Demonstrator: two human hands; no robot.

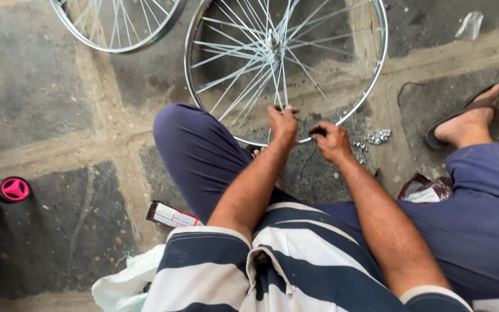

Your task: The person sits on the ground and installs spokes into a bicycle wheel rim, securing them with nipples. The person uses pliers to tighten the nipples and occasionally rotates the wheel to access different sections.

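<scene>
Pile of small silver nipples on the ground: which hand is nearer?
Right. The right hand is at the wheel rim just beside the nipple pile; the left hand grips spokes farther away, beyond the right hand.

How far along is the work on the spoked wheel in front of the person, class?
Done: the wheel already carries many spokes from hub to rim. In hand: the left hand pinches a spoke end at the near rim, while the right hand grips a small dark tool there. Left: loose metal bits lie on the floor; whether more spokes are missing cannot be told.
</scene>
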